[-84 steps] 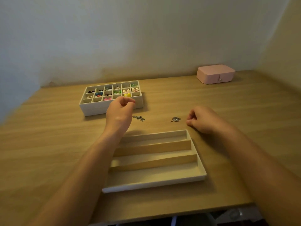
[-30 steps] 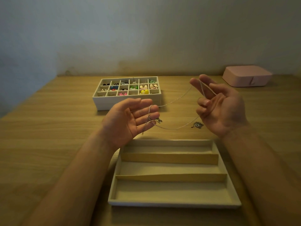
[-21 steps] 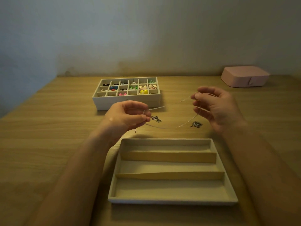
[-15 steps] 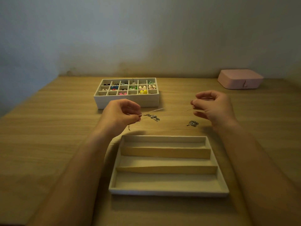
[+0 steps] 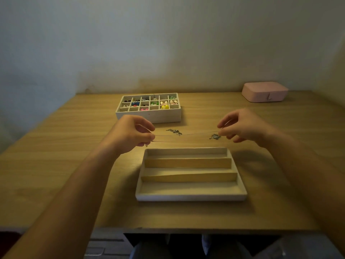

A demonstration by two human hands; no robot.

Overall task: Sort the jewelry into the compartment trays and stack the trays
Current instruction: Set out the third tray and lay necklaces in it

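The left hand (image 5: 130,135) and right hand (image 5: 240,126) pinch a thin silver chain (image 5: 196,134) taut beyond the cream slotted tray (image 5: 186,151). Earlier it sagged

Both forearms stretched forward, hands apart; left hand (image 5: 130,135) and right hand (image 5: 242,126) each pinched a thin chain (image 5: 195,134), other fingers curled.

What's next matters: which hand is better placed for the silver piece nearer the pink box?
Probably right: the right hand, pinching the chain, is beside that silver piece; the left hand is farther.
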